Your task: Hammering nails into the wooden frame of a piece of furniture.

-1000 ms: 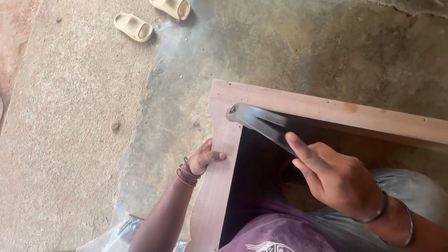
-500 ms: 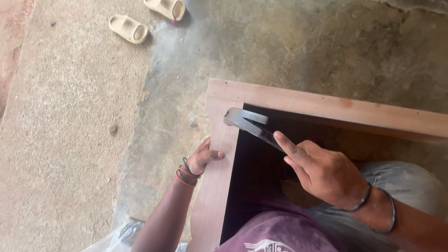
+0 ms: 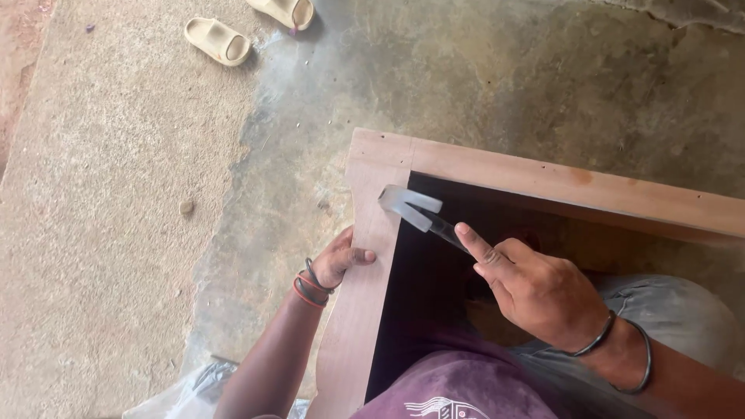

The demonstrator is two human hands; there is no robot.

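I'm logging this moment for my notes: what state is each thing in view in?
Left hand: gripping the frame's side board.
Right hand: shut on the hammer, forefinger along it.
Hammer: head at the inner corner, blurred.
Wooden frame: lying on the concrete floor.
Sandals: off, on the floor.

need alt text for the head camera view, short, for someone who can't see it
Seen from above, a person's right hand holds a claw hammer at the inner corner of a wooden frame, while the left hand grips the frame's side board. Two beige sandals lie on the concrete floor.
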